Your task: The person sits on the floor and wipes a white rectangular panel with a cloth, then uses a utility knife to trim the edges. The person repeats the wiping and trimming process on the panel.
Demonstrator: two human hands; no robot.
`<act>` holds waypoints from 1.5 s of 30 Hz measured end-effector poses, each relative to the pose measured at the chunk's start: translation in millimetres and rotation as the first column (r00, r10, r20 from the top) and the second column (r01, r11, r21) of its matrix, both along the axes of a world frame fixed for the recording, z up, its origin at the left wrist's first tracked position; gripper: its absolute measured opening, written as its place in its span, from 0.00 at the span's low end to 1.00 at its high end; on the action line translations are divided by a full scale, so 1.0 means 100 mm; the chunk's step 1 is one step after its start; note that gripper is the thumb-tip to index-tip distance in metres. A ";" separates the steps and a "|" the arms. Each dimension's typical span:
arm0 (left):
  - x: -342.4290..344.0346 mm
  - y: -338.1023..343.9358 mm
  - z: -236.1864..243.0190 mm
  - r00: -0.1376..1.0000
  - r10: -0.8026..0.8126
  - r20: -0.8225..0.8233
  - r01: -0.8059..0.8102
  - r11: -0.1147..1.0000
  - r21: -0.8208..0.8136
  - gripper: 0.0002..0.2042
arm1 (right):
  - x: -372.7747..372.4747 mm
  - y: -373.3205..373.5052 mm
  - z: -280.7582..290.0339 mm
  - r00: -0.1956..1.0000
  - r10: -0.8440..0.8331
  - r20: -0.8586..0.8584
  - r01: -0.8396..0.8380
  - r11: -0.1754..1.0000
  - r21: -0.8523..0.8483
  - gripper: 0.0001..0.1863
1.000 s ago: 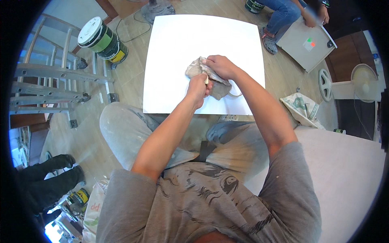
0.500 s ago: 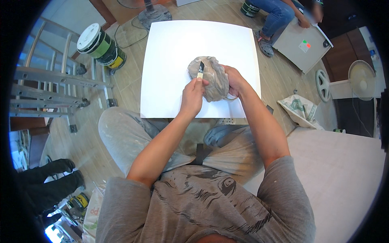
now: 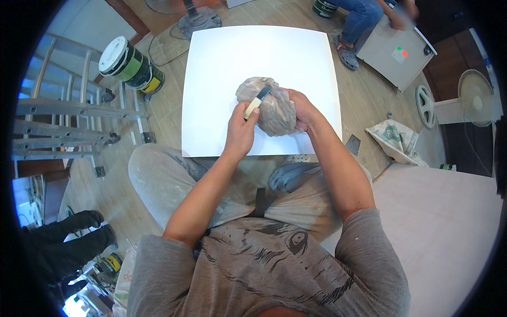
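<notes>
A small blade tool (image 3: 253,106) with a cream handle and a dark blade is in my left hand (image 3: 241,131), its fingers closed round the handle. The blade lies against a crumpled, grey-brown plastic-wrapped lump (image 3: 278,117). My right hand (image 3: 304,110) grips that lump at its right side; some of those fingers are hidden behind it. Both hands are over a flat white board (image 3: 216,68) in front of my crossed legs. What the plastic holds inside cannot be made out.
Left of the board are a paint bucket (image 3: 128,63) and a metal ladder (image 3: 79,111). A person (image 3: 364,21) sits at the far right, holding a grey panel (image 3: 396,55). A white sack (image 3: 393,140) and a pale sheet (image 3: 438,211) lie at right. A fan base (image 3: 198,22) stands behind.
My left hand and the blade tool have shifted left and slightly down, the blade now slanting up to the right. The wrapped lump has turned and tilted in my right hand.
</notes>
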State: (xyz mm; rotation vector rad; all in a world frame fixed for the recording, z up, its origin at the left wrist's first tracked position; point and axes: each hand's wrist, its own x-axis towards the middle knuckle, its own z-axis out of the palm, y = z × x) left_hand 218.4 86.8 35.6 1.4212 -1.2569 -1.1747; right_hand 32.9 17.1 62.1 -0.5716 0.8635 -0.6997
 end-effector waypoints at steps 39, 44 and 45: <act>0.70 -0.30 0.44 0.869 -0.181 -0.461 0.347 0.886 0.307 0.08 | -0.06 0.27 -0.12 0.989 0.135 0.064 -0.138 0.989 0.050 0.19; 0.68 -0.31 0.48 0.888 -0.178 -0.425 0.336 0.881 0.333 0.07 | 0.01 0.26 0.02 0.969 0.245 0.027 -0.246 0.967 0.060 0.20; 0.67 -0.31 0.47 0.891 -0.182 -0.415 0.337 0.879 0.337 0.06 | 0.02 0.26 -0.01 0.963 0.268 0.012 -0.269 0.962 0.040 0.20</act>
